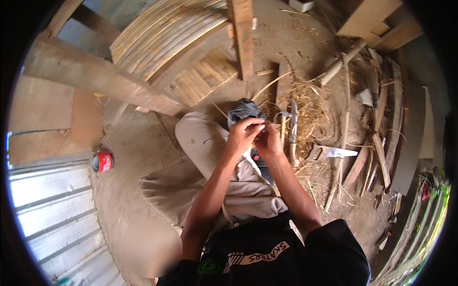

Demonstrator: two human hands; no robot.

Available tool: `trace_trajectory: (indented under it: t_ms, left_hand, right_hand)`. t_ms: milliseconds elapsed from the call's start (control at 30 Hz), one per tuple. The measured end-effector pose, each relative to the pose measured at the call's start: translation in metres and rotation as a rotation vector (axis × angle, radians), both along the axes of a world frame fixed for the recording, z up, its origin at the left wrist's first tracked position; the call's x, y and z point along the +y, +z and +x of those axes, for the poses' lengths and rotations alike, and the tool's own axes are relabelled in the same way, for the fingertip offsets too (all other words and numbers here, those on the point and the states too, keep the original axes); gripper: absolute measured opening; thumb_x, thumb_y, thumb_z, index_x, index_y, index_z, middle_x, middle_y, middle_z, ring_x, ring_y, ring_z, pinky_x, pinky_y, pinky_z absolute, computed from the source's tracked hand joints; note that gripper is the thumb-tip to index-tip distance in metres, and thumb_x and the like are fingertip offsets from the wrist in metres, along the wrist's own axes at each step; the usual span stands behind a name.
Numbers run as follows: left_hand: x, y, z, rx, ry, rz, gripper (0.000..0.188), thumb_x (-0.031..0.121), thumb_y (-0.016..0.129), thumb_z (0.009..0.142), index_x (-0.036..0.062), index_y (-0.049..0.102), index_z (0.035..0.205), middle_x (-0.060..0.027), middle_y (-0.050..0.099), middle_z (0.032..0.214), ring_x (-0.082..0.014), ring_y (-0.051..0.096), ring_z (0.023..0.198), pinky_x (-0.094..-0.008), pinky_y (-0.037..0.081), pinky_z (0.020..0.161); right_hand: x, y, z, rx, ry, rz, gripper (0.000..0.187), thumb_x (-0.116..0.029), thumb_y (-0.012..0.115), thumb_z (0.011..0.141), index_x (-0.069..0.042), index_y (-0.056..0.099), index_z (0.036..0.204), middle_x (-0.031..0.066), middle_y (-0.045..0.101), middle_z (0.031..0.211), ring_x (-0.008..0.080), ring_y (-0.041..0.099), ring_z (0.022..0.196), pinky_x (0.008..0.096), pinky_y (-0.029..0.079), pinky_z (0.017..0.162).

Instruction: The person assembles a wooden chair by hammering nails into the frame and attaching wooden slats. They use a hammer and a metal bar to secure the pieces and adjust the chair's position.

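Observation:
Close together above my lap, my left hand and my right hand meet with their fingertips. The left fingers are pinched, and the right fingers curl beside them. Whatever lies between them is too small or too hidden to make out. A crumpled black plastic bag lies just beyond my left hand. To the right of my right hand rests a hammer, with a long-bladed knife alongside it. Farther right on the ground is a handsaw with a wooden handle.
Bamboo slats lie ahead, near an upright wooden post. Shavings cover the ground beyond the knife. Sticks and boards are strewn at the right. A red can stands left by corrugated metal sheet.

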State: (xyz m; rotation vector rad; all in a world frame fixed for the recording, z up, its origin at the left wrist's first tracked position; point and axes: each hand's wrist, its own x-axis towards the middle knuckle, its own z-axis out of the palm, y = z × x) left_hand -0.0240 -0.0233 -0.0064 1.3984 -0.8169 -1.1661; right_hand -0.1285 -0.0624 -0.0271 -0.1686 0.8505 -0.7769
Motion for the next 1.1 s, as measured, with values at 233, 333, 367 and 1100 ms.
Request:
trace_trajectory:
  t_ms: [233,333,367,1100]
  left_hand:
    - [0.011,-0.005,0.006,0.135,0.131,-0.012,0.011,0.006,0.073,0.088,0.0021,0.068,0.096,-0.0021,0.071,0.084,-0.007,0.066,0.073,-0.0215,0.053,0.062]
    - [0.013,0.002,0.017,0.095,0.241,-0.192,0.013,0.005,0.074,0.087,0.0024,0.07,0.099,-0.0035,0.072,0.089,-0.008,0.067,0.077,-0.0213,0.053,0.068]
    - [0.016,0.008,0.025,0.076,0.29,-0.228,0.014,0.006,0.074,0.087,0.0025,0.07,0.1,-0.0046,0.072,0.09,-0.0088,0.067,0.078,-0.0215,0.053,0.069]
    - [0.062,0.131,0.164,-0.296,0.714,-0.365,0.015,0.011,0.066,0.095,0.0006,0.064,0.106,-0.0095,0.069,0.098,-0.014,0.067,0.085,-0.0258,0.054,0.073]
  right_hand:
    - [0.021,0.014,0.007,-0.16,0.001,-0.034,0.015,-0.02,0.052,0.098,-0.009,0.059,0.091,-0.0023,0.054,0.078,0.0107,0.051,0.072,0.0262,0.043,0.07]
    - [0.016,-0.021,-0.011,0.017,0.12,-0.208,0.023,-0.015,0.056,0.096,-0.003,0.06,0.115,0.0031,0.062,0.102,0.0166,0.057,0.098,0.035,0.046,0.081]
    - [0.008,-0.038,-0.021,0.39,0.15,-0.496,0.029,-0.016,0.059,0.095,-0.001,0.057,0.119,0.0057,0.062,0.102,0.0199,0.058,0.097,0.0386,0.047,0.081]
    - [-0.033,-0.201,-0.105,1.674,0.576,-0.773,0.037,-0.034,0.055,0.094,0.002,0.063,0.095,0.0241,0.067,0.08,0.042,0.068,0.084,0.0502,0.052,0.074]
